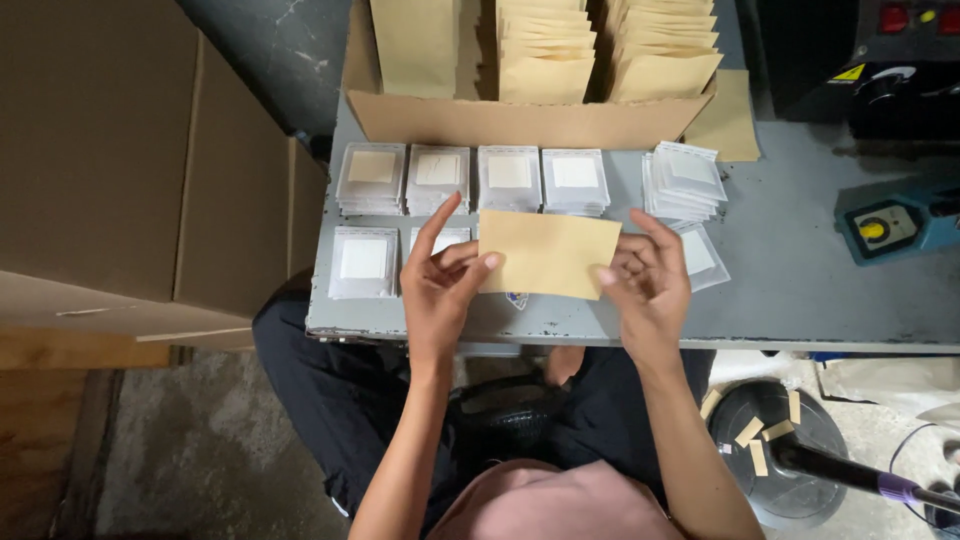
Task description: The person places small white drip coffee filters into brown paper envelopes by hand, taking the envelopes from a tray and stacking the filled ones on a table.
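Observation:
A tan paper envelope (548, 254) is held flat over the grey table (800, 290), lengthwise between both hands. My left hand (440, 285) pinches its left edge with the thumb on top and the forefinger raised. My right hand (650, 285) grips its right edge. Under and behind the envelope lie stacks of small clear packets with white squares (510, 178), set in two rows. A looser pile of the same packets (688, 180) sits just beyond my right hand.
An open cardboard box (520, 118) at the table's back holds upright rows of tan envelopes. A blue device with a yellow knob (885, 228) stands at right. Large cartons (130, 170) rise at left. A round black base with tape strips (775, 440) lies on the floor.

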